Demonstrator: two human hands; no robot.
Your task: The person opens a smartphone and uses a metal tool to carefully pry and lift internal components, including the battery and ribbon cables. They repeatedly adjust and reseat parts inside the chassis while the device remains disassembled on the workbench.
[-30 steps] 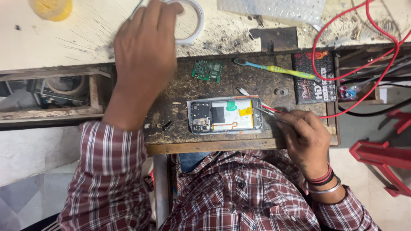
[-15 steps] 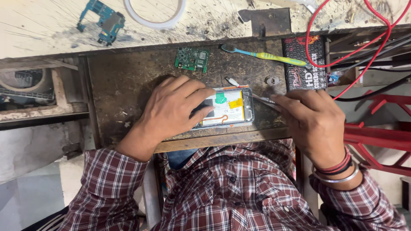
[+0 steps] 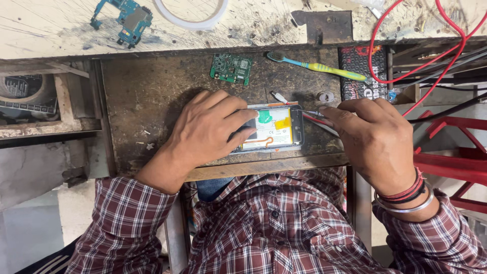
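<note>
An opened phone point(image 3: 274, 129), back cover off with a white battery and green and yellow tabs showing, lies on a worn dark work board point(image 3: 147, 96). My left hand point(image 3: 208, 129) rests on the phone's left end, fingers spread over it and pressing it down. My right hand point(image 3: 370, 137) sits at the phone's right end, pinching a thin metal tool point(image 3: 309, 112) whose tip points at the phone's upper right corner. A small green circuit board point(image 3: 232, 68) lies just beyond the phone.
A blue and yellow toothbrush point(image 3: 319, 66) lies at the board's far edge. On the pale bench beyond are a blue circuit board point(image 3: 124, 18) and a ring of white tape point(image 3: 190, 12). Red wires point(image 3: 406, 61) loop at right; red metal frame point(image 3: 451, 157) below them.
My left hand came down from the tape ring onto the phone and now holds its left end. My right hand stayed at the right end with the tool.
</note>
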